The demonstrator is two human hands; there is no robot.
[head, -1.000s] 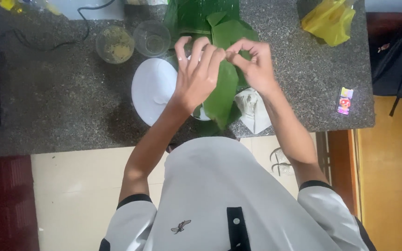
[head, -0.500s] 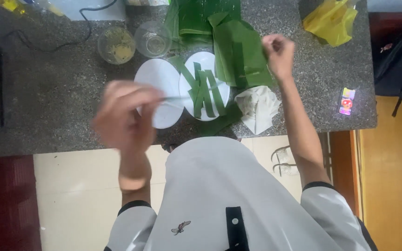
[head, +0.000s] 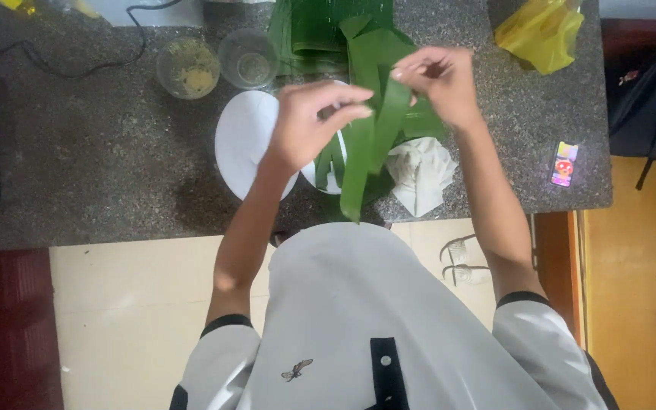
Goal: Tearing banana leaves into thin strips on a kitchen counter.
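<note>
Head view, catalogued from above: we recorded a speckled grey stone counter (head: 77, 175) with a person in a white shirt standing at its near edge.

Item one: a long green leaf strip (head: 373, 144), held above the middle of the counter and hanging down past the near edge. We noted the right hand (head: 438, 83) pinching its upper end with closed fingers, and the left hand (head: 313, 125) closed around the strip lower down.

Item two: a white plate (head: 244, 140), under the left hand, with a second white dish just beside it, mostly hidden.

Item three: a crumpled white cloth (head: 419, 171), near the near edge, beneath the right forearm.

Item four: a stack of green leaves (head: 320, 26) at the far edge.

Item five: two clear glass bowls, one with yellowish contents (head: 187, 68), one nearly empty (head: 248, 59), toward the far edge.

Item six: a yellow plastic bag (head: 537, 34) in the far right corner, and a small colourful packet (head: 563, 163) by the right edge.
</note>
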